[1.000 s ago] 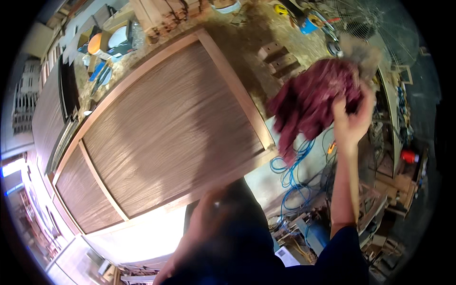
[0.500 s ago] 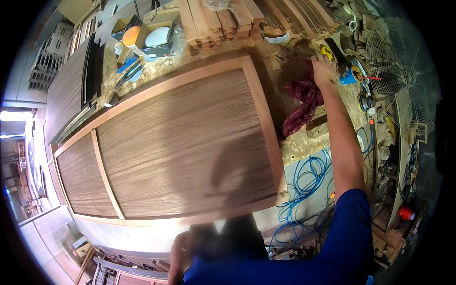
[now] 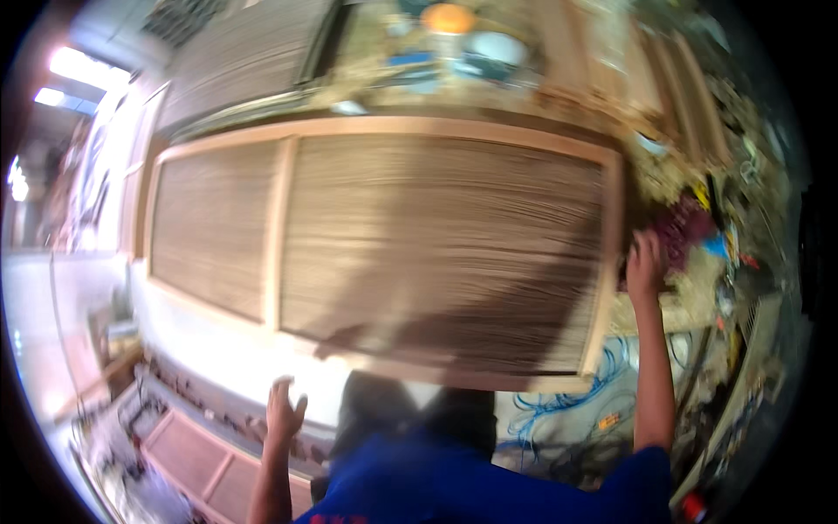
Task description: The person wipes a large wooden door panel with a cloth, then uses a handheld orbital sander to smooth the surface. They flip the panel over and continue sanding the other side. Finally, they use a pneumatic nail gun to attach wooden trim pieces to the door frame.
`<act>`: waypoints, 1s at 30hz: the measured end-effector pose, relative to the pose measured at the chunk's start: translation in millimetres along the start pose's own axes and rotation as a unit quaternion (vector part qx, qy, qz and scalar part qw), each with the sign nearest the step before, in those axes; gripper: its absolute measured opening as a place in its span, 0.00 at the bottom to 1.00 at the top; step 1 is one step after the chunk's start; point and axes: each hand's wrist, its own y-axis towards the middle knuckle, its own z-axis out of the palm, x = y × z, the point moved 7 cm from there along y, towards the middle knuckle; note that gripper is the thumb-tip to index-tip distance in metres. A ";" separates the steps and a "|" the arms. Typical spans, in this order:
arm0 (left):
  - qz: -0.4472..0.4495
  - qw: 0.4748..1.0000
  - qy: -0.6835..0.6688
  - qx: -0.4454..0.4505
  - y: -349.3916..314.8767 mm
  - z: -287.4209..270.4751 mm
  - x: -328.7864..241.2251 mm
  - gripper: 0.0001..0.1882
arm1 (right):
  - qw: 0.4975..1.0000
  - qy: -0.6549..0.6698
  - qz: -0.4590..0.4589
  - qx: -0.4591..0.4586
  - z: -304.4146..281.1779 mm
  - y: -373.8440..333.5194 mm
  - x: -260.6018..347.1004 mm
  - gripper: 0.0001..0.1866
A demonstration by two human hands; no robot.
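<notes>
A long wooden panel [image 3: 436, 236] with a pale wood frame and dark grained infill lies in front of me, a crossbar [image 3: 278, 236] dividing it. My right hand [image 3: 646, 266] is just beyond the panel's right end, next to a crumpled dark red cloth [image 3: 683, 229]. Its fingers look loosely spread and blurred, with nothing visible in them; contact with the cloth or frame is unclear. My left hand [image 3: 285, 415] hangs in the air below the panel's near edge, fingers apart and holding nothing.
A yellow tape measure [image 3: 702, 196] and a blue can [image 3: 717, 244] are beyond the cloth. Wood strips [image 3: 681, 96] lie at the back right. An orange round item [image 3: 448, 18] stands at the back. Blue hose [image 3: 559, 406] coils below the panel's right end. Another framed panel [image 3: 188, 450] is low on the left.
My right hand has come back from beside the tape measure to the panel's right end. My left hand has risen out to the left with fingers spread. The view has swung, shifting the panel right.
</notes>
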 end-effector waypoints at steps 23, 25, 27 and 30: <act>0.408 0.889 0.169 -0.121 187.0 -42.9 179.6 0.12 | 0.958 -0.055 -0.163 0.230 51.6 -255.9 535.7 0.07; 0.421 0.882 0.173 -0.119 147.7 -64.9 186.5 0.12 | 0.960 0.007 -0.165 0.225 8.1 -265.5 542.3 0.13; 0.433 0.881 0.144 -0.125 94.5 -112.3 181.0 0.13 | 0.956 0.044 -0.173 0.231 -45.7 -276.6 546.0 0.16; 0.435 0.884 0.128 -0.115 26.0 -177.0 188.5 0.15 | 0.936 0.092 -0.176 0.290 -138.4 -280.7 559.2 0.21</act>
